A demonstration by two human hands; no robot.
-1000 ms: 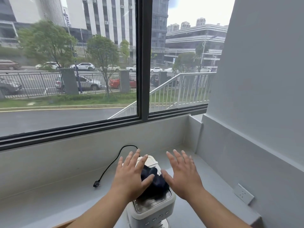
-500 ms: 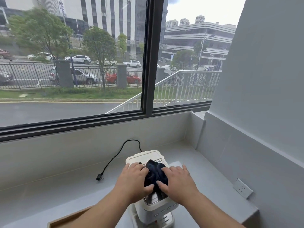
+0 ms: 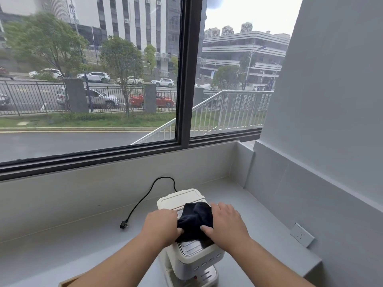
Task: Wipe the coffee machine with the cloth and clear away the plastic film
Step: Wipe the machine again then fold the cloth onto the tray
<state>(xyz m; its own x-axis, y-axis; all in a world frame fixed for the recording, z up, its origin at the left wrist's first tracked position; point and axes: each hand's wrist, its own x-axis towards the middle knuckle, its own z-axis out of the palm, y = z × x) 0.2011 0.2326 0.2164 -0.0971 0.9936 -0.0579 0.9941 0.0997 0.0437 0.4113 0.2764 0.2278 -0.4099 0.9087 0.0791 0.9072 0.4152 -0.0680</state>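
Note:
A cream-white coffee machine (image 3: pixel 187 197) stands on the grey counter, with a metal top plate and a row of buttons on its front. A dark navy cloth (image 3: pixel 195 217) lies bunched on its top. My left hand (image 3: pixel 160 225) grips the cloth's left edge and my right hand (image 3: pixel 227 223) grips its right edge, thumbs pressed on the cloth. No plastic film can be made out.
The machine's black power cord with its plug (image 3: pixel 123 225) lies unplugged on the grey counter (image 3: pixel 72 245) to the left. A wall socket (image 3: pixel 301 235) sits on the right wall. A wooden edge (image 3: pixel 66 282) shows at the bottom left. A large window runs behind.
My hands went from spread open above the machine to closed on the cloth from both sides. The view has shifted back a little.

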